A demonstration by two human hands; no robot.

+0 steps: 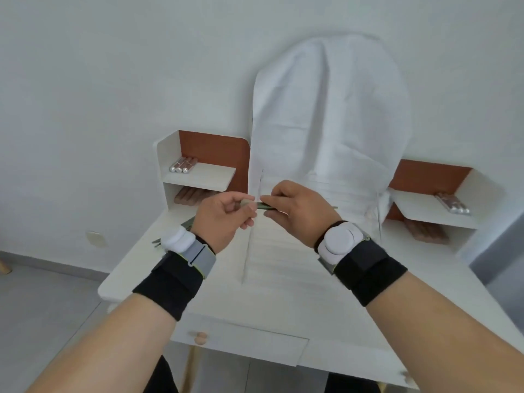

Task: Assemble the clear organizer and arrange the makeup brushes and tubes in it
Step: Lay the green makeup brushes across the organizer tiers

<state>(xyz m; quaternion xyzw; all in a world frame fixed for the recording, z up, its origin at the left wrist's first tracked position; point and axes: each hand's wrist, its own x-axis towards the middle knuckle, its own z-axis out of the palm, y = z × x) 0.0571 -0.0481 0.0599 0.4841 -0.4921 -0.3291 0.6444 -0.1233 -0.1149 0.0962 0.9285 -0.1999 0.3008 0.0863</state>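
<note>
Both hands meet above the middle of the white vanity table (283, 293). Between them is a thin dark green makeup brush (262, 205). My left hand (226, 217) pinches one end with thumb and fingertips. My right hand (295, 208) has its fingers curled round the rest, and a thin tip of the brush pokes out past it on the right. More green brushes (187, 222) lie on the table behind my left wrist, mostly hidden. Silver-capped tubes (183, 165) lie on the left shelf, and more tubes (453, 205) on the right shelf. No clear organizer can be made out.
A white cloth (326, 123) drapes over the tall piece at the back of the table. Brown items (188, 195) sit under the left shelf and more brown items (425, 232) under the right one. A drawer with a wooden knob (201, 337) is at the front.
</note>
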